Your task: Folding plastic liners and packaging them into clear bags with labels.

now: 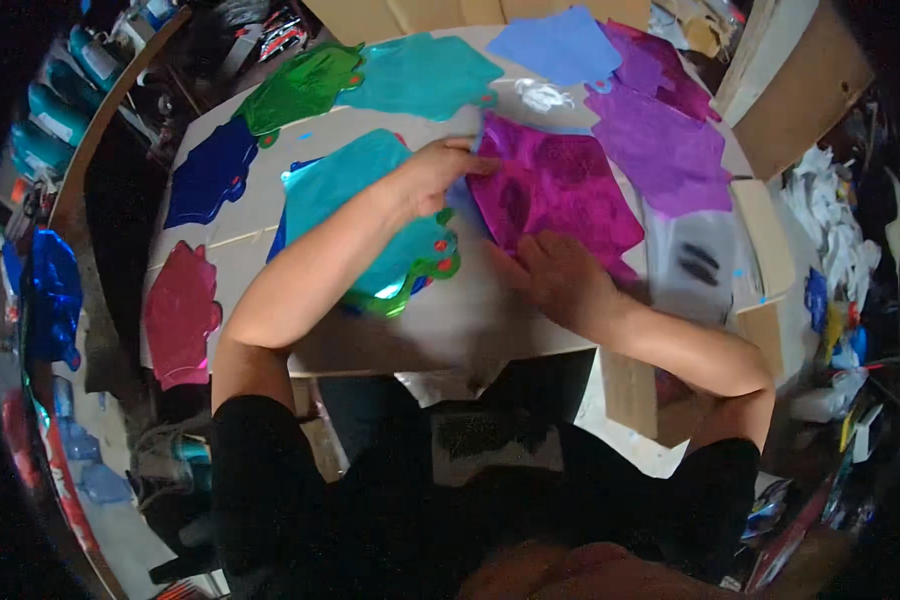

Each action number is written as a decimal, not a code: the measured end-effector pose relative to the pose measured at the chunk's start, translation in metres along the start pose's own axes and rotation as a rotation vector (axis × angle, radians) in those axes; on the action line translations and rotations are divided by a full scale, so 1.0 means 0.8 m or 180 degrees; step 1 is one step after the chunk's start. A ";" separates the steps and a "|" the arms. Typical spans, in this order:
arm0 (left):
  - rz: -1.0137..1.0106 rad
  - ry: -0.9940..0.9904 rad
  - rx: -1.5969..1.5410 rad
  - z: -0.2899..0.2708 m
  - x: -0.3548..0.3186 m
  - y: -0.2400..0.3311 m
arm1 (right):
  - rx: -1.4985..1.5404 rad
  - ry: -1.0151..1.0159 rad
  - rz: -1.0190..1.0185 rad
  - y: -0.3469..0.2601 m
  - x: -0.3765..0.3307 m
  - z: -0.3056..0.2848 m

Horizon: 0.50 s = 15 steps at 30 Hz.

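A flat magenta foil balloon (pixel 560 185) with a jagged edge lies on the table in front of me. My left hand (pixel 438 178) reaches across a turquoise foil balloon (pixel 345 190) and pinches the magenta one at its upper left edge. At the magenta balloon's lower edge rests my right hand (pixel 567 283), its fingers blurred; whether they grip the foil I cannot tell. Beneath the turquoise balloon, a green foil edge (pixel 395 303) with red dots and bits of blue show. My left forearm hides part of this stack.
More flat foil balloons ring the table (pixel 440 340): green (pixel 305 88), teal (pixel 420 78), light blue (pixel 560 47), purple (pixel 665 155), dark blue (pixel 208 175) and dark pink (pixel 182 315). A clear plastic sheet (pixel 695 255) lies at right. Cardboard boxes (pixel 635 385) stand below the right edge.
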<state>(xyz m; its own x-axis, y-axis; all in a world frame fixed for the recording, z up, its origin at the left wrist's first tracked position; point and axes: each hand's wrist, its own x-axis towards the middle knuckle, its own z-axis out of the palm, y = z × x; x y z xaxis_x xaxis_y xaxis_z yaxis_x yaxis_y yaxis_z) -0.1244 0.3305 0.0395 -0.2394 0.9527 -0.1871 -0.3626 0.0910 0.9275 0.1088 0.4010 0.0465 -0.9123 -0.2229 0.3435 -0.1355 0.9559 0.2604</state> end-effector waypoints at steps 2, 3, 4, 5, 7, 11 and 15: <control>-0.0021 0.0198 0.0103 -0.008 -0.016 -0.011 | 0.2136 -0.1476 0.0818 0.003 0.011 -0.007; 0.0013 0.0350 0.0178 -0.007 -0.022 -0.009 | 0.2142 -0.1456 0.0810 0.011 0.007 -0.006; 0.0023 0.0361 0.0193 -0.007 -0.030 -0.007 | 0.1960 -0.0582 0.0733 0.025 -0.004 -0.004; 0.0269 0.0267 0.0408 0.004 -0.037 -0.002 | 0.1736 0.0281 0.0682 0.046 -0.019 -0.004; 0.0508 0.0162 0.0646 0.020 -0.048 0.011 | 0.2017 0.0628 0.1481 0.109 -0.024 -0.004; 0.0803 -0.0020 0.0989 0.027 -0.072 0.029 | 0.3618 0.0676 0.2702 0.171 -0.013 0.009; 0.1207 -0.0216 0.0804 0.029 -0.098 0.053 | 0.5885 0.0534 0.2524 0.154 0.011 0.016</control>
<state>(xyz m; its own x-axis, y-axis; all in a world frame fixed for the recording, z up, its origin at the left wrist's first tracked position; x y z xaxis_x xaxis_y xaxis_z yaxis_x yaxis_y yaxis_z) -0.0998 0.2662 0.1011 -0.2502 0.9485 0.1945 -0.0279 -0.2079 0.9777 0.0790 0.5194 0.0705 -0.9346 0.3555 -0.0127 -0.0563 -0.1832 -0.9815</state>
